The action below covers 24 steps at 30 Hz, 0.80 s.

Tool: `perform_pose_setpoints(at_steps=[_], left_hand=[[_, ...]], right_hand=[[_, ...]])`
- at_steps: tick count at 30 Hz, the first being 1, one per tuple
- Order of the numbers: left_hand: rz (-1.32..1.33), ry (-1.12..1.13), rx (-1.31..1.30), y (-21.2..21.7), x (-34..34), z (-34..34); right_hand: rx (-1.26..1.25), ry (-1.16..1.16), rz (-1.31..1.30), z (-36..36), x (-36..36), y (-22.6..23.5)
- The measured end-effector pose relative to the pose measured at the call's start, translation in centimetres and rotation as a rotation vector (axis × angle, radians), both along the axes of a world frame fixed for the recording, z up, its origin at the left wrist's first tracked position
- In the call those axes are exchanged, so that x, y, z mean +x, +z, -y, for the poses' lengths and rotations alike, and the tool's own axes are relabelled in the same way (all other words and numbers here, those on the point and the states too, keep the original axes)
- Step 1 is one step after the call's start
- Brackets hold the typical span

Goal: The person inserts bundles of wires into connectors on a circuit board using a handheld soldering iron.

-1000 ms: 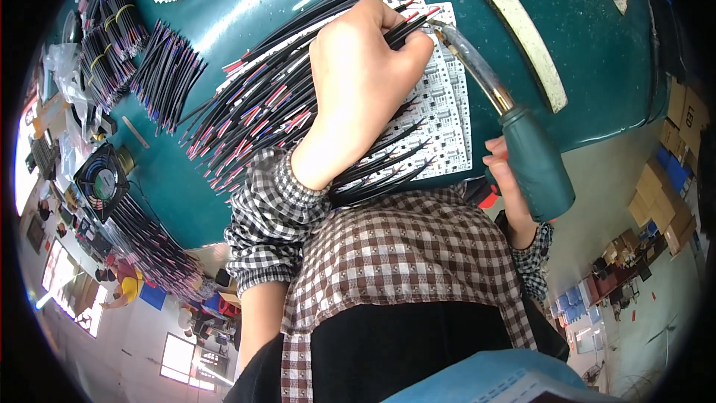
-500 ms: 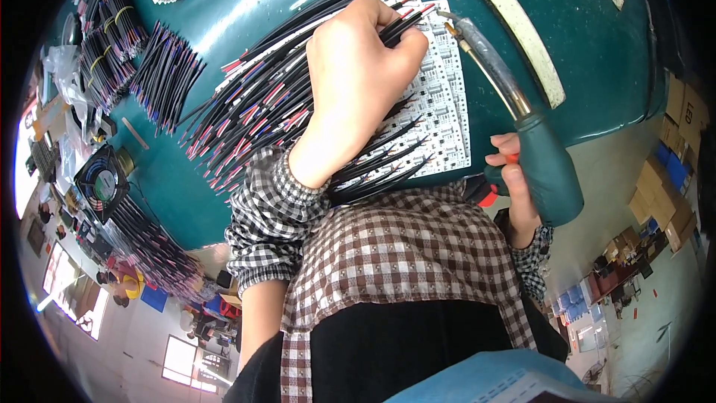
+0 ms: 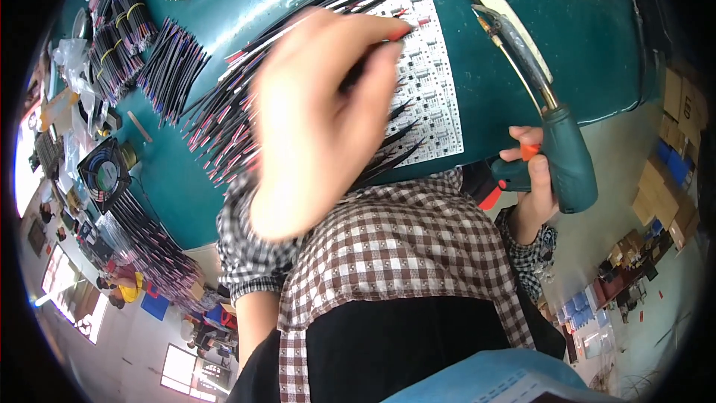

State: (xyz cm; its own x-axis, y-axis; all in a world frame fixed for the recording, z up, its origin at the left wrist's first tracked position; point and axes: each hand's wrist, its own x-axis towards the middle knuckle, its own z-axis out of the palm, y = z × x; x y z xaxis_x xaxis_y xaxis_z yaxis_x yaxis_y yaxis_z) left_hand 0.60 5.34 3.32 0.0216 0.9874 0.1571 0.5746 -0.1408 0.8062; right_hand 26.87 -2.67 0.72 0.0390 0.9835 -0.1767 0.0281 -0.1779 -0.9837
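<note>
My left hand (image 3: 321,104), blurred by motion, hovers over a spread of black cables (image 3: 231,116) with red and white ends. Its thumb and forefinger are apart, and no cable shows between them. Under and beside it lie white circuit boards (image 3: 432,82) joined in sheets, with several cable ends along them. In my right hand (image 3: 538,186) is a green soldering gun (image 3: 570,164); a finger rests at its orange trigger. The gun's metal tip and thin feed tube point up and away, right of the boards, touching none of them.
A pale curved strip (image 3: 514,19) lies behind the gun's tip on the green tabletop (image 3: 589,52). Bundled cables (image 3: 123,60) and a loose pile (image 3: 173,71) are at the far left. A small fan (image 3: 104,173) stands at the left edge, near more cables (image 3: 153,242).
My left hand has let go of the red-ended cable and moved back toward me and left. The soldering gun has swung right, its tip now away from the boards. The boards have shifted slightly left.
</note>
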Motion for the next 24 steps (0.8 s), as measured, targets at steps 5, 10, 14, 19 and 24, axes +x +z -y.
perform_pose_setpoints(at_steps=[5,10,14,19,24], left_hand=[[-0.035,0.172,-0.328,-6.5,1.3,-0.7],[0.007,0.167,-0.34,-6.6,1.7,-0.8],[-0.008,0.185,-0.29,-6.7,1.8,-0.4],[-0.008,0.128,-0.255,-6.5,1.1,0.0],[0.326,0.093,-0.569,-4.6,0.9,0.1]], right_hand=[[0.001,0.046,0.13,0.0,-1.2,0.1],[-0.034,0.065,0.181,0.3,-1.2,0.0],[-0.056,0.074,0.181,1.0,-1.2,-0.5],[-0.045,0.166,0.157,1.6,-0.3,-0.9],[-0.054,0.167,0.182,0.9,-0.7,-0.1]])
